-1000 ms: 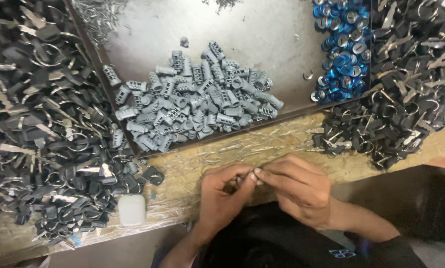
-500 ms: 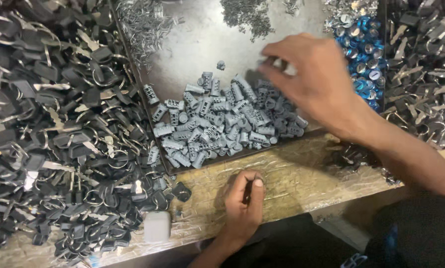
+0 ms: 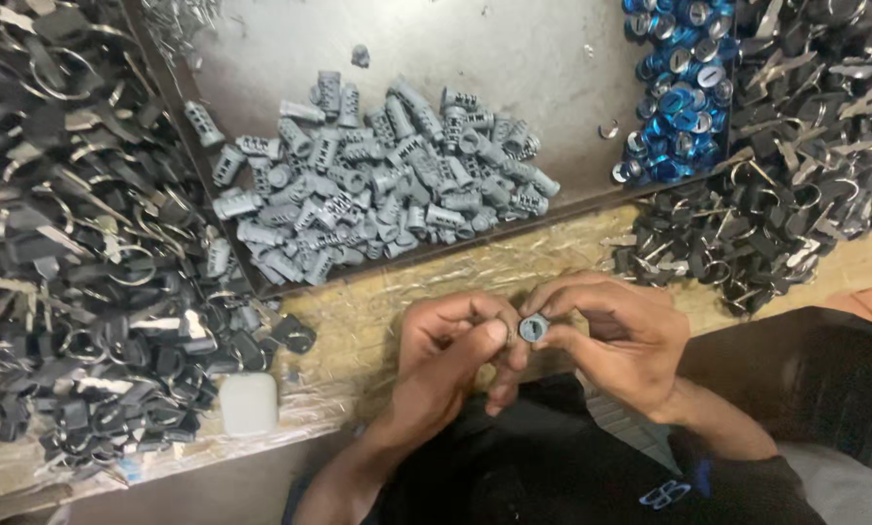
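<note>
My left hand (image 3: 451, 355) and my right hand (image 3: 616, 335) meet at the near edge of the wooden bench (image 3: 378, 316). Between their fingertips sits a small grey lock cylinder (image 3: 533, 328), its round face turned up. Both hands pinch it, the left thumb pressing beside it. A pile of the same grey cylinders (image 3: 378, 190) lies on a metal tray (image 3: 514, 58) just beyond the hands.
Black key parts with metal rings are heaped at the left (image 3: 76, 253) and at the right (image 3: 796, 156). Blue round caps (image 3: 674, 92) fill the tray's right edge. A small white case (image 3: 248, 403) rests near the bench's front edge.
My right hand came back from the tray's far right to the bench edge. It now joins the left hand on a grey cylinder. The view shifted slightly.
</note>
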